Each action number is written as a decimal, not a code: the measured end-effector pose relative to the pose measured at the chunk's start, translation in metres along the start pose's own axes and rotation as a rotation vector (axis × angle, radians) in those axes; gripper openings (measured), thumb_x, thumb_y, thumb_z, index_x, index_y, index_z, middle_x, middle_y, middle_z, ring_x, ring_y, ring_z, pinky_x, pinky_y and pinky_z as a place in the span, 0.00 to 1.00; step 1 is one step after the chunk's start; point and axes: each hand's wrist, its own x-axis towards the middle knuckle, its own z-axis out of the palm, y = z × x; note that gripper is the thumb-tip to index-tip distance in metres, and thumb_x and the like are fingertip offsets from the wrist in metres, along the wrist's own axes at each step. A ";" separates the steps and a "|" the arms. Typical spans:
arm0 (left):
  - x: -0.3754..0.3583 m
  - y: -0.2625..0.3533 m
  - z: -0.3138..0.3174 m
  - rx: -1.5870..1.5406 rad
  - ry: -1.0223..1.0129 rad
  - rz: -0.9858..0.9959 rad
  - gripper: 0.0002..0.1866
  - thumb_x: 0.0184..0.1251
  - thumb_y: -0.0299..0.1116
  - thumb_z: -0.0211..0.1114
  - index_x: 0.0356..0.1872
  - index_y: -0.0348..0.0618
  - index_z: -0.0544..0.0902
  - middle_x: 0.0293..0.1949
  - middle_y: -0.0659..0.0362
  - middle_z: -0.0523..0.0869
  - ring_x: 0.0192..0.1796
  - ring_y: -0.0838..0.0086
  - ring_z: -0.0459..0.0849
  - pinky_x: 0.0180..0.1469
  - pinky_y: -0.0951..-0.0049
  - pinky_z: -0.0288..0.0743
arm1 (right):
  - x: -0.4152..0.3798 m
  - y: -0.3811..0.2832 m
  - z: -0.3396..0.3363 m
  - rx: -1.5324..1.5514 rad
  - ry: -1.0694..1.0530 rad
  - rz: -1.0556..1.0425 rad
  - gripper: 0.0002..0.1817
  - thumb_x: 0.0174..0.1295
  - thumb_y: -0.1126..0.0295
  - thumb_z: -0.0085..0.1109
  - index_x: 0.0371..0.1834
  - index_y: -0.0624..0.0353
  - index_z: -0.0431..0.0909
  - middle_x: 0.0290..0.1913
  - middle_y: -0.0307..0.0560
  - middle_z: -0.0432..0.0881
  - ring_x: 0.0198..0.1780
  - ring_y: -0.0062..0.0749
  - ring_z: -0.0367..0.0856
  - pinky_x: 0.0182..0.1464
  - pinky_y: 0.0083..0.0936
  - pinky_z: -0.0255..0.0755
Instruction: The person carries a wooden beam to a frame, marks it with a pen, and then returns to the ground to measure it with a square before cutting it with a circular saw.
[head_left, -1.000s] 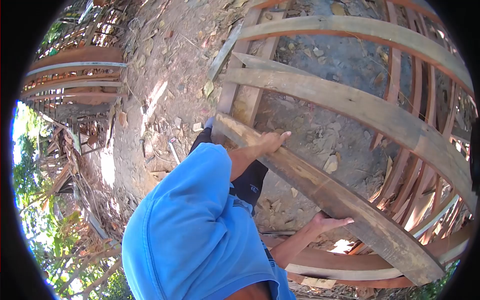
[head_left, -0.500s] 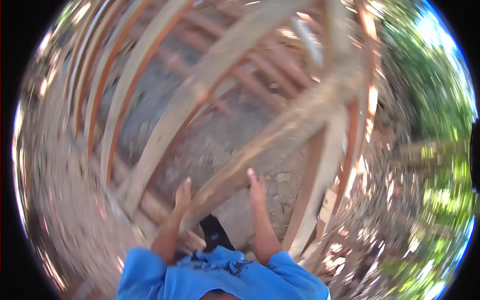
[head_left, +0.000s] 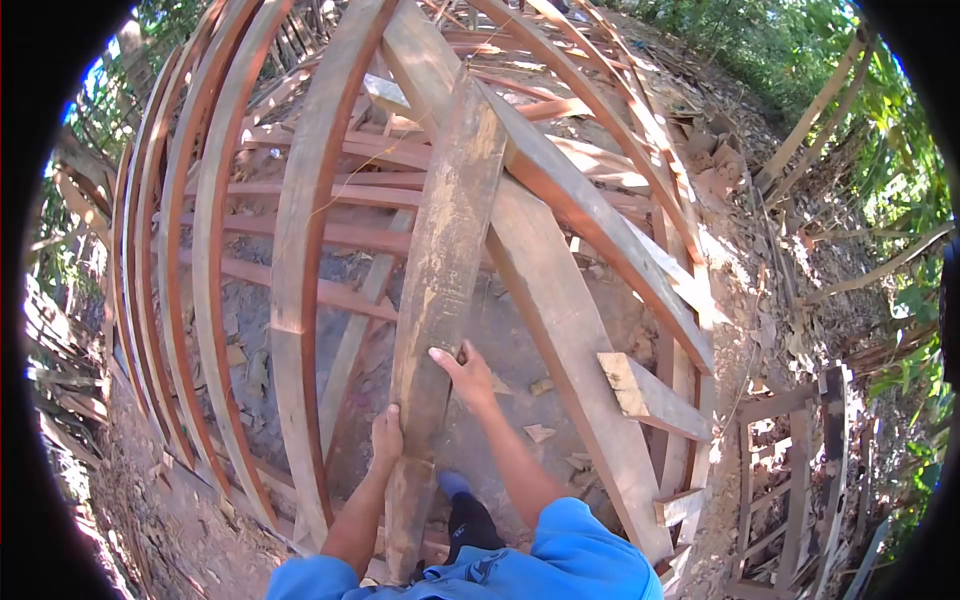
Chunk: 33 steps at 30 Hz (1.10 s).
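A long, weathered wooden beam runs up the middle of the head view, its near end close to my body. My right hand grips its right edge, thumb across the top face and fingers down the side. Lower down, my left hand holds the left edge; most of its fingers are hidden behind the wood. The beam's far end lies near the joint where other thick timbers meet.
Curved wooden ribs of a large frame rise on the left, and more run along the right. Reddish crosspieces span low behind the beam. A short wood block juts out at right. My foot stands on the dirt inside the frame.
The view has swung and sharpened from blur. The beam, slanting up to the right before, now runs nearly straight ahead. My right thumb now lies over its top face.
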 end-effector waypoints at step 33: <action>0.023 -0.005 -0.008 -0.240 -0.045 0.174 0.33 0.80 0.54 0.40 0.56 0.30 0.78 0.51 0.46 0.84 0.55 0.60 0.81 0.60 0.64 0.70 | -0.032 -0.022 -0.102 -0.327 0.555 -0.474 0.22 0.57 0.64 0.73 0.49 0.66 0.80 0.43 0.54 0.86 0.43 0.41 0.86 0.48 0.32 0.79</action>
